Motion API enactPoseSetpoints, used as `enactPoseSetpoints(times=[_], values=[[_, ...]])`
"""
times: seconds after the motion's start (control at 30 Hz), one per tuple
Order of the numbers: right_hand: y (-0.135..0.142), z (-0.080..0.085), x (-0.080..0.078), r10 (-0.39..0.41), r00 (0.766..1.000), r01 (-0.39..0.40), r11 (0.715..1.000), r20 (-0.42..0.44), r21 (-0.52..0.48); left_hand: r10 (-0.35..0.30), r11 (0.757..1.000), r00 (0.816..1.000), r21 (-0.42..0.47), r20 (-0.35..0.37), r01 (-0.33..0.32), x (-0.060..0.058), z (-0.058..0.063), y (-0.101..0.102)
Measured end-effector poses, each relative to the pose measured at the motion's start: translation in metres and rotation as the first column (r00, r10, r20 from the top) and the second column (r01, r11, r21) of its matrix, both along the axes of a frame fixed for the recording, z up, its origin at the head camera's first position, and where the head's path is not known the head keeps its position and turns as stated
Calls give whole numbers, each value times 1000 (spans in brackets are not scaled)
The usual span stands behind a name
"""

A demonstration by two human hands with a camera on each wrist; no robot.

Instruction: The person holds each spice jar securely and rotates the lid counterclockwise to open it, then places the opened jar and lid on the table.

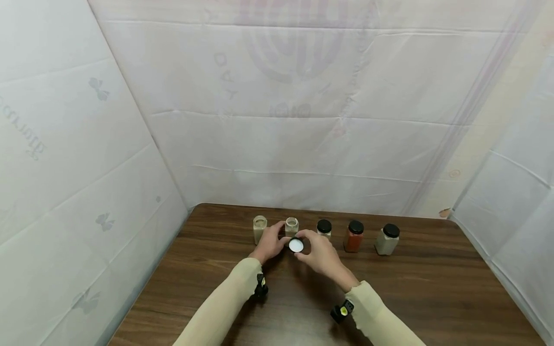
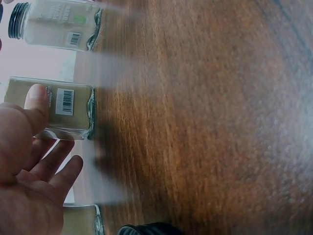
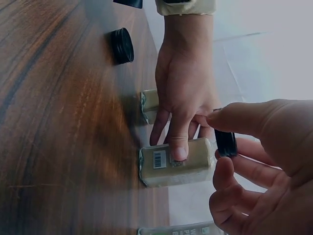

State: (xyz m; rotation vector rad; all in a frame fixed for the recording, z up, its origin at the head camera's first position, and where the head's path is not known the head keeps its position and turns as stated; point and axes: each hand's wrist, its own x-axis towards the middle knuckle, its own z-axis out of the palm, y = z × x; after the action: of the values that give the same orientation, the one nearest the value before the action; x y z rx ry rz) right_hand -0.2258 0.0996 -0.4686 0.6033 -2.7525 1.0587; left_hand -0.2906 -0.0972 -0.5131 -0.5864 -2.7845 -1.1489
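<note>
My left hand [image 1: 269, 244] grips an uncapped glass jar [image 2: 73, 105] of beige powder, thumb on the near side and fingers round the other. The jar stands upright on the wooden table, a barcode label facing me. In front of its mouth, my right hand [image 1: 322, 254] pinches a black screw lid [image 3: 226, 143] between thumb and fingers. The lid's white inside [image 1: 296, 245] faces the head camera; it is apart from the jar. Left of my left hand stands another uncapped jar [image 1: 259, 230] with pale contents.
To the right stand a black-lidded jar [image 1: 324, 227], partly behind my right hand, a jar of red-orange powder [image 1: 354, 238] and a jar with grey-green contents [image 1: 386, 241]. A loose black lid [image 3: 122, 45] lies on the table [image 1: 207, 288]. White sheeting [image 1: 277, 144] hangs behind.
</note>
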Motion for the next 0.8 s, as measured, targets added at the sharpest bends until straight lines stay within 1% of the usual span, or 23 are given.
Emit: enactPoseSetpoints(times=[0.2, 0.3, 0.6, 0.67, 0.8], values=[[-2, -3, 1, 28, 998, -30, 999, 50, 33, 25, 1000, 1000, -8, -4, -25, -2, -2, 0], [-4, -7, 1, 32, 998, -35, 998, 58, 57, 30, 1000, 999, -7, 13, -30, -2, -1, 0], [-9, -17, 1, 55, 996, -65, 988, 75, 138, 23, 1000, 1000, 12, 15, -23, 0, 1, -1], [-11, -20, 1, 61, 995, -72, 984, 76, 165, 25, 1000, 1000, 11, 13, -25, 0, 1, -1], [-14, -24, 1, 80, 993, -95, 977, 86, 189, 32, 999, 999, 0, 8, -32, 0, 0, 0]])
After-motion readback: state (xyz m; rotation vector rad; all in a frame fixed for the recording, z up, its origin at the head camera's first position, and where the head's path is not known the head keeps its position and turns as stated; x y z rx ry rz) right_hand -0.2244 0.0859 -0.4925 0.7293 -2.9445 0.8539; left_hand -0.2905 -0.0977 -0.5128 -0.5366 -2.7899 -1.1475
